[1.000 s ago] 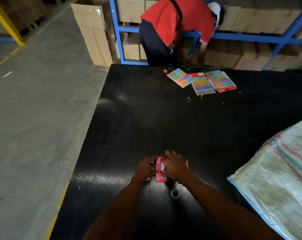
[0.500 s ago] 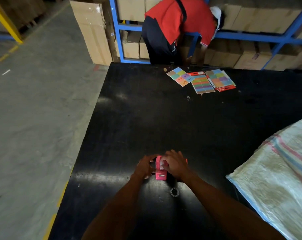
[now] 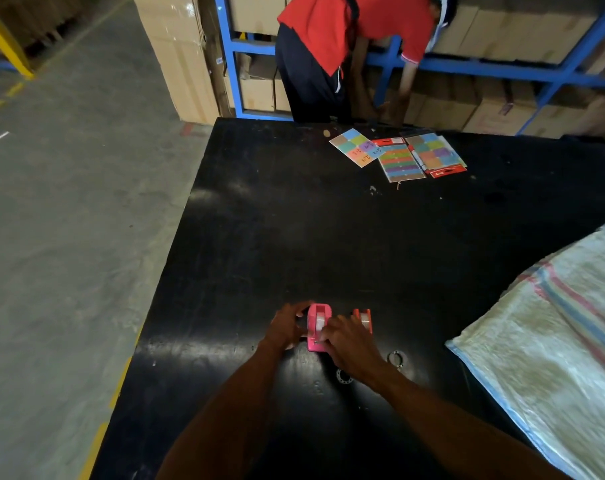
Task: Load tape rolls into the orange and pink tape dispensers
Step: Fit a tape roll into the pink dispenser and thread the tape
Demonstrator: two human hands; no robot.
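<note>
Hands meet on the pink dispenser (image 3: pixel 317 327) near the table's (image 3: pixel 294 220) front: left hand (image 3: pixel 284 328) clamped on its side, right hand (image 3: pixel 349 342) fingers pressed together over its tape roll. Beside it stands the orange dispenser (image 3: pixel 362 319). Uneven pressure could tip the light pink body or seat the roll crooked.

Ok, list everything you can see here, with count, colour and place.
table: one, black, centre
pink tape dispenser: one, near edge, between both hands
orange tape dispenser: one, right of the pink one
small rings: two, pale, near the right wrist
colour cards: several, multicoloured, far side
woven sack: one, whitish, striped, right
cardboard boxes: many, brown, blue racks behind
other person: one, red top, bending at rack
left hand: on pink dispenser
right hand: on pink dispenser
</note>
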